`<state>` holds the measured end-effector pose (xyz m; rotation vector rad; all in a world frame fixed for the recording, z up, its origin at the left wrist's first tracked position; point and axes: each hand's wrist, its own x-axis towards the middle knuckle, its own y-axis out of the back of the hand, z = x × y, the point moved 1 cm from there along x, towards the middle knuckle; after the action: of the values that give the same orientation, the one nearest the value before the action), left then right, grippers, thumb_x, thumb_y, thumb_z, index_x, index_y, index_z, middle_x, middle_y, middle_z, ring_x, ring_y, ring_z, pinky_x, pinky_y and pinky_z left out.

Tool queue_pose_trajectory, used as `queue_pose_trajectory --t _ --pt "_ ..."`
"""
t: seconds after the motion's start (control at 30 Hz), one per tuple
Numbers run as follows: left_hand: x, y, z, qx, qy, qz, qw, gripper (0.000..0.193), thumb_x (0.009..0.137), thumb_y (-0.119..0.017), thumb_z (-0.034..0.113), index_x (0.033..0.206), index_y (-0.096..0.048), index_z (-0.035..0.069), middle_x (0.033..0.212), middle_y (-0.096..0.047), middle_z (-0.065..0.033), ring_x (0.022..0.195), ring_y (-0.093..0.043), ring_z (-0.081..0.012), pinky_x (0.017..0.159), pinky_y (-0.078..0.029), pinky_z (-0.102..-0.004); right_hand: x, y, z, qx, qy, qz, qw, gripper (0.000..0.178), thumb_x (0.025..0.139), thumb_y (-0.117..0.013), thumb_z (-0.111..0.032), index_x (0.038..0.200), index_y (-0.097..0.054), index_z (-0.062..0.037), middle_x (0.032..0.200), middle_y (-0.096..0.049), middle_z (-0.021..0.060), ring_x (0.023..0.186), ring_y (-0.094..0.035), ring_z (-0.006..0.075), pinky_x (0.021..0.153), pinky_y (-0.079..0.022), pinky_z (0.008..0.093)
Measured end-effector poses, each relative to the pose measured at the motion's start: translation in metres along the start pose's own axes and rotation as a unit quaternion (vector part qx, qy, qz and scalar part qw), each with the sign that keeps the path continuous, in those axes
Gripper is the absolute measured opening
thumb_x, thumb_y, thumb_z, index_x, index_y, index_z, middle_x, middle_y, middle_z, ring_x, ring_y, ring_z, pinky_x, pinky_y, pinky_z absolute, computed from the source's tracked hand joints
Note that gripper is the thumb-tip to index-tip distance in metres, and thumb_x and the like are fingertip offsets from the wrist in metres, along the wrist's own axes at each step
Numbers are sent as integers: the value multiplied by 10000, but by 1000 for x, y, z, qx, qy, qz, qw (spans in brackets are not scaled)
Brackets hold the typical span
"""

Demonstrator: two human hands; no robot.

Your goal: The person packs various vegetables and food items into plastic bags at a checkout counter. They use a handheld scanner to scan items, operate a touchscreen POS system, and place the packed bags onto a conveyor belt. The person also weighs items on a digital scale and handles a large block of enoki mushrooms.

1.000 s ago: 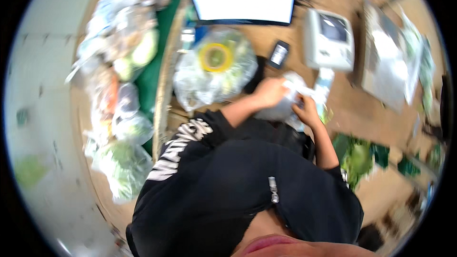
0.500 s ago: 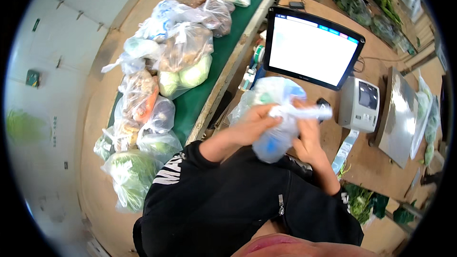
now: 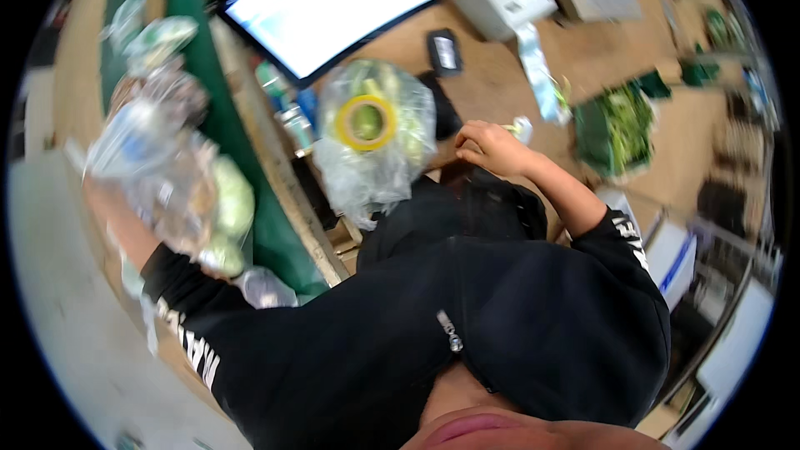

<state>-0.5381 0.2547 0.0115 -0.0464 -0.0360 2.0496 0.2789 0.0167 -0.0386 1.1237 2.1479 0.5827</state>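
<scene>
Hands parted: since the half-second-earlier frame, the left hand (image 3: pixel 102 192) has been carried to the bagged produce at left of the frame, while the right hand (image 3: pixel 493 148) has been left near the centre; the view has also been turned.
Blue-marked bag: a clear bag with blue marking (image 3: pixel 137 146) is seen on the pile at upper left, next to the left hand; whether it is the bag held between both hands earlier cannot be told.
Meaning: the two-handed hold has been ended, and attention appears to have been passed to the pile.
Left arm: stretched out toward the left edge; fingers blurred and partly covered by plastic, so whether anything is pinched cannot be told.
Right arm: bent at the elbow, hand held palm-down; fingers loosely curled together, nothing seen gripped.
Green belt (image 3: pixel 279 229): pale green vegetables (image 3: pixel 233 200) are bagged on it, at centre left.
Tape roll (image 3: pixel 343 122): laid on a large clear bag (image 3: pixel 333 175), left of the right hand.
Label printer (image 3: pixel 500 2): stood at upper centre, its strip (image 3: pixel 537 75) hanging toward the right hand.
</scene>
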Motion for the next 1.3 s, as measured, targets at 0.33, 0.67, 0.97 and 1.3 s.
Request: queue_pose_trajectory --t 0.33,0.67,0.97,1.3 --pt "-66 -178 -72 -41 232 96 967 594 1004 -565 218 1502 -384 -50 1416 -519 -269 1397 -455 -330 1120 -442 -418 -100 -164 248 44 -433 5 900 716 872 -728 -457 1327 -535 61 1315 -607 302 1225 -588 436 1035 -476 470" --pt "-381 -316 -11 119 55 -247 960 252 998 -555 32 1241 -582 -29 1181 -639 -135 960 -599 -172 875 -506 -280 -31 -206 274 38 -407 636 654 264 800 -779 -215 988 -744 -33 914 -717 244 904 -685 443 817 -555 491" --pt "-576 -460 -72 42 303 -436 847 208 1015 -550 75 1197 -620 3 1104 -657 -77 950 -614 -157 887 -488 -284 -134 -193 298 135 -364 382 839 190 842 -729 -230 880 -719 -44 903 -726 195 856 -699 398 764 -554 488" --pt "-823 -628 -171 283 -378 -721 507 475 753 -808 146 1159 -616 -8 1192 -626 -181 1200 -556 -377 1085 -389 -490 -378 -117 226 95 -292 356 883 166 788 -749 -176 810 -647 -46 823 -690 140 831 -682 365 710 -537 471"
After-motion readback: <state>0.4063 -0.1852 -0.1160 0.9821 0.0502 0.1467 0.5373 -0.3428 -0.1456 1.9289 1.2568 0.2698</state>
